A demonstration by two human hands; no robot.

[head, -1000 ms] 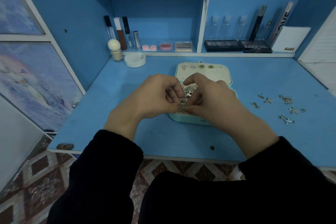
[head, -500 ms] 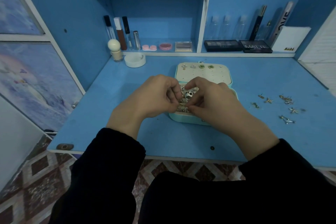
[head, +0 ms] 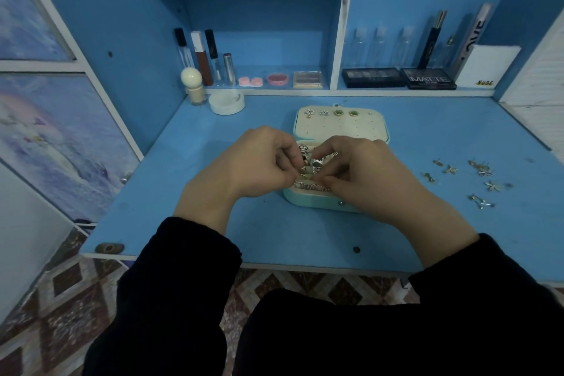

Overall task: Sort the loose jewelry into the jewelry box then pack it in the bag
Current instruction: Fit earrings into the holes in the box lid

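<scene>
Blue desk [head: 213, 223] fills our view, backed by blue shelves of cosmetics. At the left we see a white round dish [head: 226, 103] near the back edge. Moving right, the left hand [head: 244, 168] curls its fingers and pinches one end of a silver chain [head: 308, 185], which lies across the near part of the open jewelry box [head: 308, 201] at the desk's middle. Rings [head: 305, 151] sit in the box just behind the chain. The right hand [head: 366, 180], fingers curled likewise, pinches the chain's other end. Four studs [head: 338, 113] are pinned in the opened lid. Farthest right, loose earrings [head: 476, 177] lie scattered on the desk, well apart from the box.
</scene>
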